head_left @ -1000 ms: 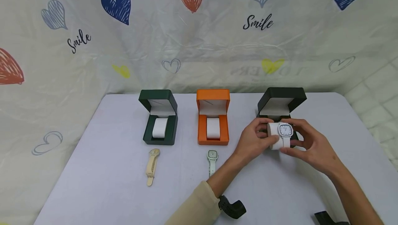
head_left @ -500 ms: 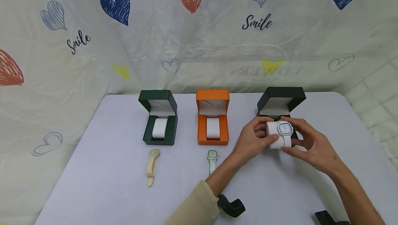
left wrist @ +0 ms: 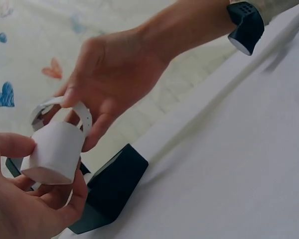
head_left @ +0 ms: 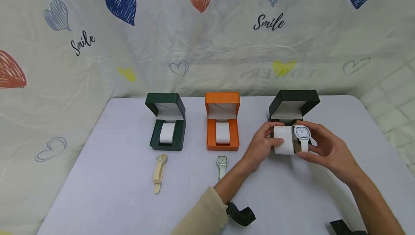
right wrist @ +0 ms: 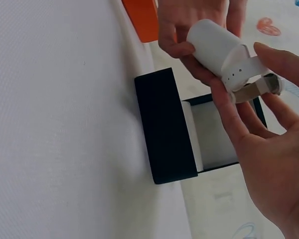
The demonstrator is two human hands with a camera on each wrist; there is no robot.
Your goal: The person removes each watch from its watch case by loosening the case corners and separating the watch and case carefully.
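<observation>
Over the dark green box (head_left: 294, 98) on the right, my left hand (head_left: 259, 148) holds a white watch pillow (head_left: 283, 140) between thumb and fingers. My right hand (head_left: 332, 152) pinches a white watch (head_left: 303, 133) with a squarish dial, just to the right of the pillow's end. In the left wrist view, the watch's strap (left wrist: 82, 115) forms a closed loop at the far end of the pillow (left wrist: 55, 149). From the right wrist, the strap (right wrist: 244, 70) shows its holes right at the pillow's end. The box's inside is mostly hidden by the hands.
An open green box (head_left: 164, 101) and an open orange box (head_left: 222, 98) stand at left and middle, each holding a white pillow. Before them lie a beige watch (head_left: 158, 173) and a pale green watch (head_left: 222, 163), the latter partly behind the left forearm.
The white watch has slid right along the pillow to beyond its end, moving with my right hand. The pillow has shifted slightly left in my left hand.
</observation>
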